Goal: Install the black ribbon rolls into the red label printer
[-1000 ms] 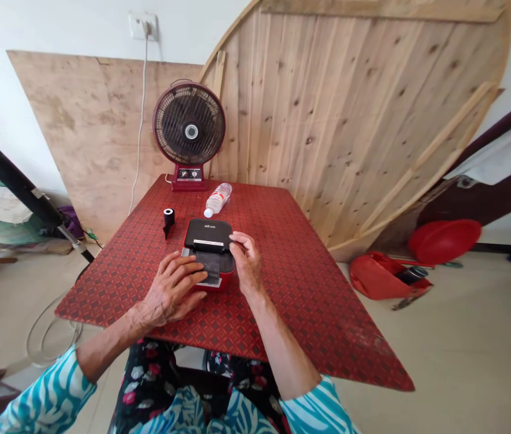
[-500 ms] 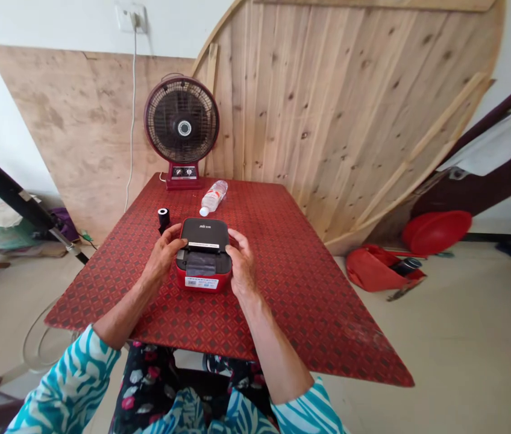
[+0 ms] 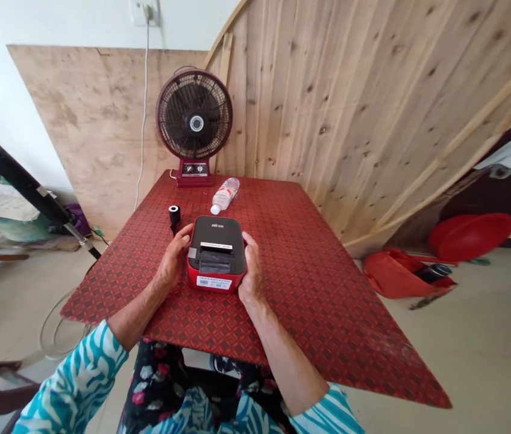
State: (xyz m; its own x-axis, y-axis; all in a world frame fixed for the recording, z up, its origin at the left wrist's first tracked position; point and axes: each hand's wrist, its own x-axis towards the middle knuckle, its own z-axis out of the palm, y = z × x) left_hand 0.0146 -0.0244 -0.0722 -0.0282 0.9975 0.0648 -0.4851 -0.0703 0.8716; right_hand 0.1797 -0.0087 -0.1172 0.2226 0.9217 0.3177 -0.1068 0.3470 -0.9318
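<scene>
A small red and black label printer [image 3: 216,253] sits on the red patterned table [image 3: 310,265] in front of me. My left hand [image 3: 173,260] grips its left side with the fingers curled around the edge. My right hand [image 3: 251,271] clasps its right side in the same way. The black lid lies flat on top, with a slot across it and a white label on the red front face. A small black roll [image 3: 174,214] stands on the table just beyond my left hand.
A clear plastic bottle [image 3: 225,194] lies on its side behind the printer. A dark red desk fan [image 3: 194,123] stands at the table's far edge, its cord running up to a wall socket. Large wooden boards lean behind. Red bag and basin lie on the floor at right.
My left hand left the top of the printer, where it lay flat on the front flap, and took hold of the left side. The flap is now down. Both hands now clasp the printer.
</scene>
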